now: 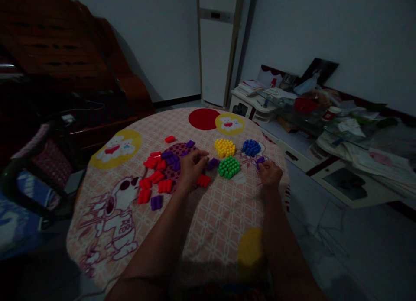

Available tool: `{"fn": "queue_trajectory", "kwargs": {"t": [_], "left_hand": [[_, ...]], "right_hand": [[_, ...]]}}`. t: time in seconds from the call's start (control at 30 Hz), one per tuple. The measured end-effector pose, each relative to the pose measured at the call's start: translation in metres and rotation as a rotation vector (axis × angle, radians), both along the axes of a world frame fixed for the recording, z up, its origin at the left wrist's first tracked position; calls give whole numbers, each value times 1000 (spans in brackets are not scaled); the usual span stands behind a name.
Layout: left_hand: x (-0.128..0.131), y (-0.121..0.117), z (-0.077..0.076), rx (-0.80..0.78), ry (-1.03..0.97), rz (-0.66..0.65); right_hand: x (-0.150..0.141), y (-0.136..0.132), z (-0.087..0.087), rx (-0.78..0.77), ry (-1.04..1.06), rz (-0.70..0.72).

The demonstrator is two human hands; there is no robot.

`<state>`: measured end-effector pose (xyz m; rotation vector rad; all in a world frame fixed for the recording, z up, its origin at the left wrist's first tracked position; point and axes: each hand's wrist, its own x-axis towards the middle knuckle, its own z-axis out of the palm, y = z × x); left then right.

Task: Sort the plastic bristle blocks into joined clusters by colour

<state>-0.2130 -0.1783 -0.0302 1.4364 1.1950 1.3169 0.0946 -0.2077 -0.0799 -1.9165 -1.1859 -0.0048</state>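
My right hand [271, 175] is at the table's right side, its fingers closed on a small purple toy piece [260, 161]. Over the middle of the table hovers my left hand [193, 166], thumb and fingers slightly apart, with nothing visible between them. Just right of its fingertips lies a purple piece [213, 163]. Between the hands, pieces sit grouped by colour: a yellow cluster [225, 148], a green cluster [229, 167] and a blue cluster [251, 147]. Left of my left hand, several red pieces [156, 176] are scattered among purple pieces [156, 202].
A patterned cloth covers the round table [208, 231]. To the right, a low cabinet [305, 162] carries papers, bags and a red bowl. A wooden bench [126, 89] and a green-framed chair [35, 162] stand at the left. A tall white appliance [216, 54] is behind.
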Motion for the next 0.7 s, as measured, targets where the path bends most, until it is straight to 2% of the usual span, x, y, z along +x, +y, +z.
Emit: {"fn": "queue_trajectory", "kwargs": {"t": [0.2, 0.33, 0.43, 0.53, 0.6, 0.7], "left_hand": [[-35, 11, 1, 54, 69, 272], [-51, 14, 0, 74, 168, 378], [-52, 13, -1, 52, 312, 343], [-45, 11, -3, 9, 485, 228], [-42, 11, -6, -1, 574, 195], [-50, 14, -8, 25, 631, 293]], "right_hand": [[0, 1, 1, -8, -4, 19], [-5, -3, 7, 34, 3, -46], [-12, -8, 12, 110, -4, -91], [-18, -12, 13, 150, -38, -52], [-20, -14, 12, 160, -53, -22], [-20, -16, 8, 177, -33, -5]]}}
